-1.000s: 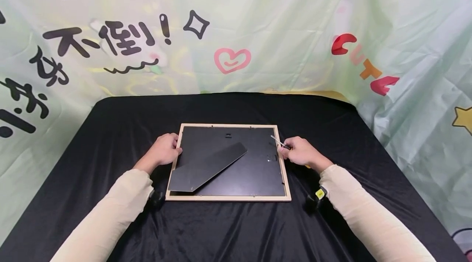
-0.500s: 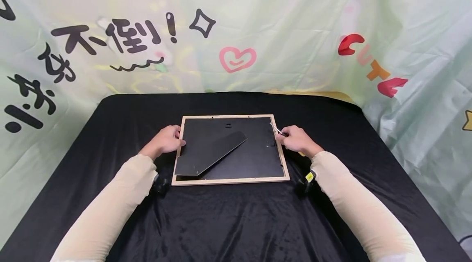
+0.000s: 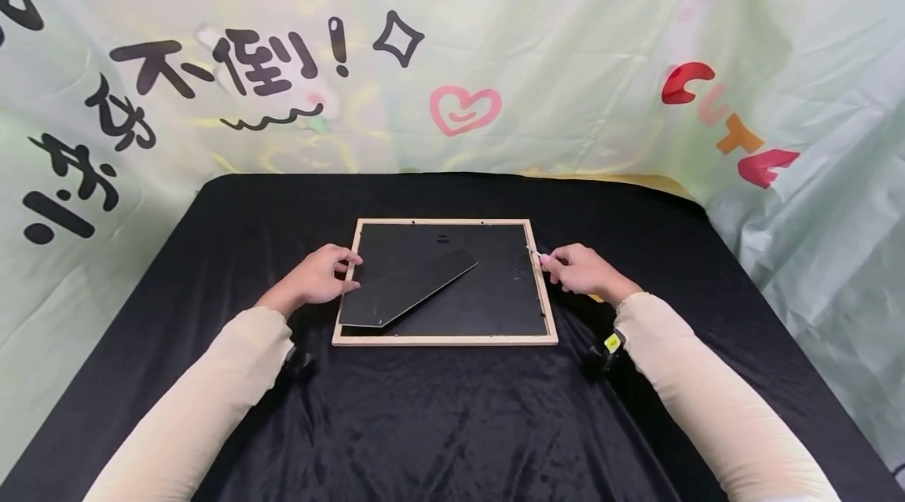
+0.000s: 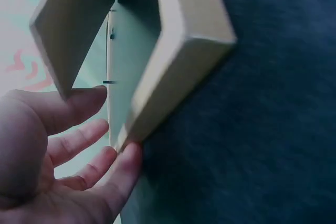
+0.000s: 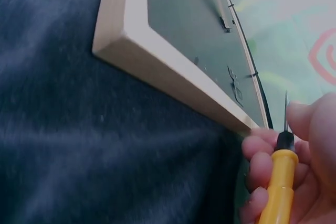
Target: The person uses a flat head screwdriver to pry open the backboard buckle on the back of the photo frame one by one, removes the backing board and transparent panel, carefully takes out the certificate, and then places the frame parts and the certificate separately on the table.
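A picture frame (image 3: pixel 445 340) of light wood lies back side up, its black backing board (image 3: pixel 495 305) showing. On it, a black easel stand (image 3: pixel 406 290) slants up from the board. My left hand (image 3: pixel 318 274) is at the frame's left edge, fingers spread and touching the wood; in the left wrist view the thumb is by the stand's edge. My right hand (image 3: pixel 583 270), at the right edge, holds a screwdriver with a yellow handle (image 5: pixel 281 187). Its thin metal shaft (image 3: pixel 532 251) points over the frame's edge. Small metal tabs (image 5: pixel 234 85) line the frame's inner edge.
Black cloth (image 3: pixel 452 423) covers the table under the frame. A pale printed curtain (image 3: pixel 566 54) hangs behind and on both sides. Dark wrist devices (image 3: pixel 601 357) sit below the cuffs.
The frame has shifted away from the body and turned straighter. My left fingers have spread from their hold on its edge. The screwdriver has stayed in my right hand, its shaft now lying flatter.
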A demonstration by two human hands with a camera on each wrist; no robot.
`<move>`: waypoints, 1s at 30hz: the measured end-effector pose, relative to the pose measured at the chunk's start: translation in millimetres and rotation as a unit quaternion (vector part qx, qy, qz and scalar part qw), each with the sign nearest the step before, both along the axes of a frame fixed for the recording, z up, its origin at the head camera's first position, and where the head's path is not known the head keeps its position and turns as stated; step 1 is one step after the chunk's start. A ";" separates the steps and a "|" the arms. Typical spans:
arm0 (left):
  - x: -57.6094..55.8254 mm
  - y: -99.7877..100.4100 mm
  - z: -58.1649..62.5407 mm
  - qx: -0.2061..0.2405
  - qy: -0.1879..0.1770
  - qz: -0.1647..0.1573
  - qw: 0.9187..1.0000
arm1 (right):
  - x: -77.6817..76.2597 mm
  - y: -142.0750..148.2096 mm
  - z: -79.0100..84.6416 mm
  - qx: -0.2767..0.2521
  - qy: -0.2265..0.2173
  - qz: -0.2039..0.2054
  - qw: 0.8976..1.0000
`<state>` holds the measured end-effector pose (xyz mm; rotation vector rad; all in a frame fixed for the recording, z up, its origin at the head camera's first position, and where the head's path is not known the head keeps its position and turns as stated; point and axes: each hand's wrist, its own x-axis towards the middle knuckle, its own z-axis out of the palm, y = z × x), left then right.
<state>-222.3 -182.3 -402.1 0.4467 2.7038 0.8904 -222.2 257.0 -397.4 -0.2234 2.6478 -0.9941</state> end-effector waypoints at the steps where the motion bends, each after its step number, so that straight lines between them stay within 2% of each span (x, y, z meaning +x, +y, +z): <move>1: 2.0 -1.0 -0.5 0.009 0.000 0.002 1.000 | 0.8 1.9 0.8 0.001 0.001 0.005 1.000; 5: 7.8 -4.0 -2.2 0.030 0.004 0.001 1.000 | 3.2 8.1 2.0 0.013 0.001 0.032 0.999; 12: 10.4 -6.5 -6.4 0.038 0.016 0.007 0.999 | 6.1 15.1 2.0 0.024 -0.027 0.118 0.992; 22: 7.3 -7.7 -7.9 0.035 0.009 0.010 0.999 | 8.3 14.4 5.3 0.086 -0.001 0.194 0.977; 26: 8.7 -7.3 -10.1 0.029 0.014 0.003 0.999 | 12.2 11.1 10.4 0.119 0.019 0.189 0.975; 28: 9.5 -7.9 -12.7 0.032 0.013 0.006 0.999 | 17.2 10.2 11.7 0.126 0.022 0.170 0.977; 30: 10.8 -8.8 -14.3 0.036 0.009 0.011 0.999 | 26.1 10.1 11.3 0.103 0.003 0.139 0.985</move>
